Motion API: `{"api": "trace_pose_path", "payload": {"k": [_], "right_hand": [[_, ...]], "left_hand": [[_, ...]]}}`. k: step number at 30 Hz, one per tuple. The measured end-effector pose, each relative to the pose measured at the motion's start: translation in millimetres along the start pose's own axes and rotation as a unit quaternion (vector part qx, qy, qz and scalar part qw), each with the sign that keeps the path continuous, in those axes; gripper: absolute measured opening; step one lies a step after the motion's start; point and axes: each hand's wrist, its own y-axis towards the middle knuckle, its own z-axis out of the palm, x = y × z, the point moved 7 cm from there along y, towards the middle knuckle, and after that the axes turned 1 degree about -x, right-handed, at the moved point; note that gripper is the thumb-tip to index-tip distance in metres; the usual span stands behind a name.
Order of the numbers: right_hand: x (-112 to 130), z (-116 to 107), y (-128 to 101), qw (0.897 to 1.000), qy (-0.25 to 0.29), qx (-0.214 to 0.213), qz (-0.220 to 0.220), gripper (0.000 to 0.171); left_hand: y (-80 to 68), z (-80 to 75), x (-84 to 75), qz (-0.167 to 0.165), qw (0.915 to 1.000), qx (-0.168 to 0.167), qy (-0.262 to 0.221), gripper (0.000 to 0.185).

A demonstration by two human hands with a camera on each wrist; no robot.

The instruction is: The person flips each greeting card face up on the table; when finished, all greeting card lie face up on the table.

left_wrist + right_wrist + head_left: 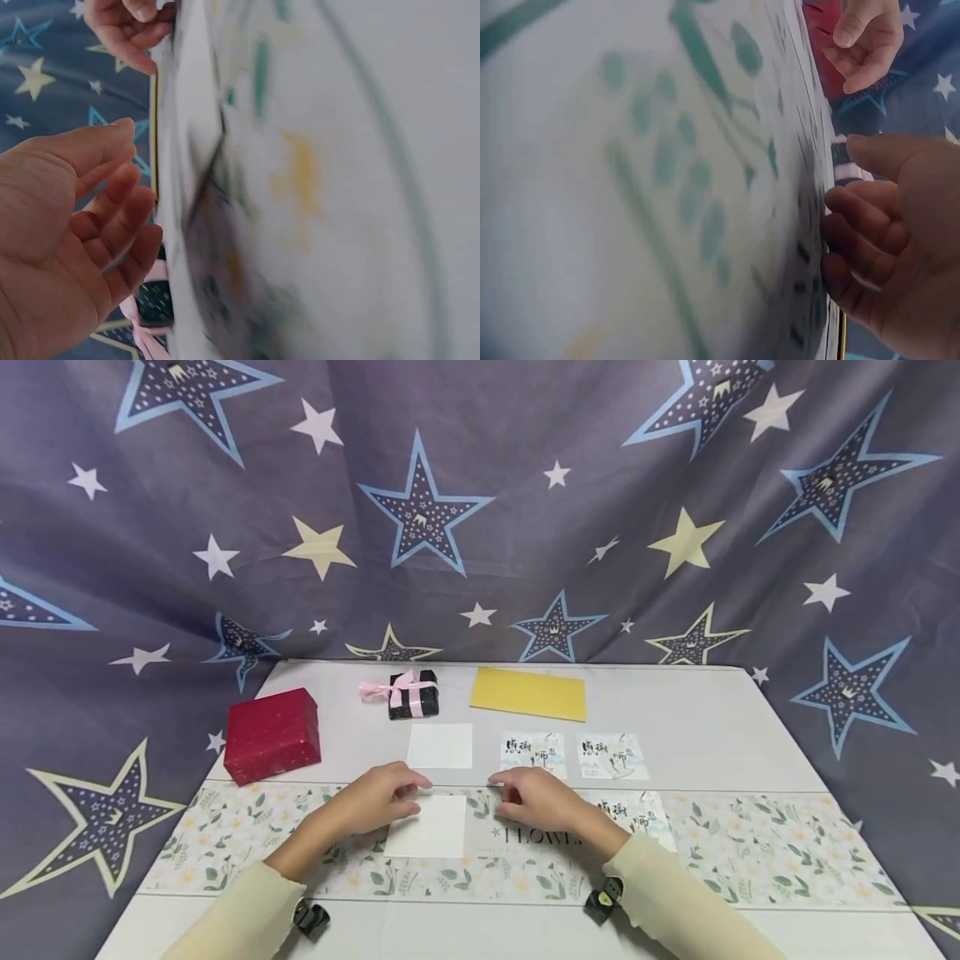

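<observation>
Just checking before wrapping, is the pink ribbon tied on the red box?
No, the pink ribbon is on the small black box; the red box is bare.

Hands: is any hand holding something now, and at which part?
Nothing is clearly held. The left hand touches the white card at its top left corner. The right hand rests on the floral paper beside it, fingers loosely bent.

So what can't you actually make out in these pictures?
- Printed cards: head view, lettering too small to read.
- Third card: head view, partly hidden by the right hand.
- Floral paper strip: both wrist views, blurred from closeness.
- White square: left hand covers its corner; whether the fingers touch it is unclear.
</observation>
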Motion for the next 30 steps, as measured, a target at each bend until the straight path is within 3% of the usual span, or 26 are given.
{"api": "trace_pose_path", "payload": {"k": [5,15,21,30], "right_hand": [[10.1,7.3,8.4,1.000,-0.024,-0.004,0.001,0.041],[22.2,20.8,13.9,0.998,-0.059,0.006,-0.002,0.036],[26.1,22.1,14.8,0.998,-0.058,0.017,-0.005,0.044],[27.1,25.5,16.5,0.998,-0.055,0.017,-0.004,0.046]], "left_hand": [[-11.5,2.2,10.0,-0.003,1.0000,-0.007,-0.004,0.033],[-27.4,8.5,23.4,-0.011,0.9993,0.036,-0.002,0.042],[-29.3,11.8,21.9,0.006,0.9974,0.068,0.022,0.049],[-29.2,12.5,22.8,0.012,0.9970,0.056,0.053,0.052]]}}
